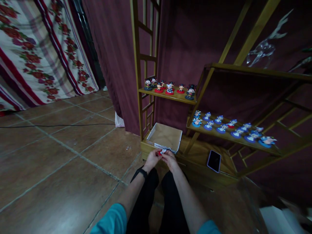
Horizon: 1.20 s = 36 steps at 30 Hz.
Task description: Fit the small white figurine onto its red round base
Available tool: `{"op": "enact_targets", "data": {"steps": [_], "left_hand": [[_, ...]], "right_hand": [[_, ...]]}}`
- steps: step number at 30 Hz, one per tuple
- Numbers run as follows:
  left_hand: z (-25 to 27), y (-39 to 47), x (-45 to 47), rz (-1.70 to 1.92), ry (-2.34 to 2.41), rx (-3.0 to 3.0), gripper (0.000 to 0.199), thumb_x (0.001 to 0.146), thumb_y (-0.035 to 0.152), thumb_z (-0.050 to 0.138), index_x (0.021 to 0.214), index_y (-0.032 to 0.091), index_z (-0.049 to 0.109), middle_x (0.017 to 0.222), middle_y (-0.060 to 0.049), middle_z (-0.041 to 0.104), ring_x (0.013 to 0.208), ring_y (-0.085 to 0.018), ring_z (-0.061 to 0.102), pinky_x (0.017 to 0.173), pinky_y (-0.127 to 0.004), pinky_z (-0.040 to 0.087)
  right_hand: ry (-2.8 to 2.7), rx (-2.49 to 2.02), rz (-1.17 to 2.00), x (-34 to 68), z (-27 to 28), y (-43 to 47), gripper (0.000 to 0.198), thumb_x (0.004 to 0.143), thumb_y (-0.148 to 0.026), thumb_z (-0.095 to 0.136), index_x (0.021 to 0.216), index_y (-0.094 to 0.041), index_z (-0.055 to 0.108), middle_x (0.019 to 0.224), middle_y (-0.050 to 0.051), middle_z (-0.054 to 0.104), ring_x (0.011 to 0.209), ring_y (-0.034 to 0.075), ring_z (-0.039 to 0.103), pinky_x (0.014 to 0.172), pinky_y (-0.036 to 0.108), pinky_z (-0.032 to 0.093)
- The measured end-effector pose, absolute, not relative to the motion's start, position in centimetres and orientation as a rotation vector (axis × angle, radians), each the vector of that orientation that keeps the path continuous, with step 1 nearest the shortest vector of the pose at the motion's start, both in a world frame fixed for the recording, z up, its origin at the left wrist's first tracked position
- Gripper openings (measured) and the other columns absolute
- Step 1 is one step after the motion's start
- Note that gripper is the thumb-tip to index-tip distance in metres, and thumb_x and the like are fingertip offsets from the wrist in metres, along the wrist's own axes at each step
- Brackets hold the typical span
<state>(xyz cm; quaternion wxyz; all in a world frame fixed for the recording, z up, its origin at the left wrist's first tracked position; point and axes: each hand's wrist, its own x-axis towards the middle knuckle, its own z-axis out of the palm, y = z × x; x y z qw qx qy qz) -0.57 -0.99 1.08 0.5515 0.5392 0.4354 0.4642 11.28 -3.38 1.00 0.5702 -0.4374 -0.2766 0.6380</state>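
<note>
Between my two hands, just in front of the shallow cardboard box (149,137), is a small figurine (162,151) with a red base and a white upper part. My left hand (152,158) closes its fingers on the red side. The fingers of my right hand (170,159) pinch the white side. Its finer shape is too small to make out. Several similar figurines stand on the shelves above: red and dark-based ones (170,88) on the upper left shelf, purple and blue-based ones (221,129) on the lower right shelf.
The wooden display rack (136,65) stands against a maroon curtain. A tablet or phone (214,161) lies on its bottom board. A clear deer ornament (263,50) stands on the upper right shelf. A black cable (58,125) crosses the tiled floor at left.
</note>
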Motion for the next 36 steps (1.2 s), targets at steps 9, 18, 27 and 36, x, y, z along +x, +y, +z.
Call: {"op": "enact_targets", "data": {"steps": [9,18,27,36], "left_hand": [[2.5,-2.4,-0.7,1.047,1.208,1.787,0.032,0.063,0.008,0.059,0.092,0.020,0.065,0.087,-0.006,0.057,0.085,-0.020,0.056,0.080,-0.027,0.040],[3.5,-3.6,-0.5,0.647,1.440,2.275,0.036,0.080,0.017,0.043,0.116,0.023,0.046,0.109,-0.007,0.049,0.095,-0.017,0.052,0.080,-0.026,0.041],[4.8,-4.2,-1.2,0.470,1.381,2.738,0.037,0.083,0.014,0.037,0.120,0.016,0.037,0.104,-0.011,0.049,0.092,-0.019,0.051,0.079,-0.032,0.039],[5.4,-4.8,-1.7,0.489,1.388,2.950,0.037,0.086,0.013,0.032,0.122,0.012,0.036,0.103,-0.012,0.050,0.090,-0.019,0.050,0.078,-0.032,0.037]], "right_hand": [[-0.680,-1.027,1.483,11.3,0.8,-3.4,0.031,0.053,-0.024,0.070,0.082,-0.021,0.058,0.083,0.000,0.064,0.082,0.016,0.060,0.073,0.028,0.046],[-0.695,-1.033,1.457,11.6,0.1,-3.2,0.031,0.053,-0.020,0.069,0.082,-0.022,0.059,0.085,0.000,0.064,0.080,0.015,0.058,0.070,0.027,0.046],[-0.693,-1.011,1.433,11.6,0.2,-3.3,0.033,0.050,-0.017,0.071,0.081,-0.023,0.059,0.081,-0.002,0.063,0.078,0.015,0.058,0.068,0.027,0.046],[-0.713,-1.022,1.411,11.8,0.3,-3.6,0.035,0.051,-0.017,0.070,0.083,-0.025,0.059,0.084,-0.003,0.063,0.076,0.013,0.057,0.067,0.025,0.046]]}}
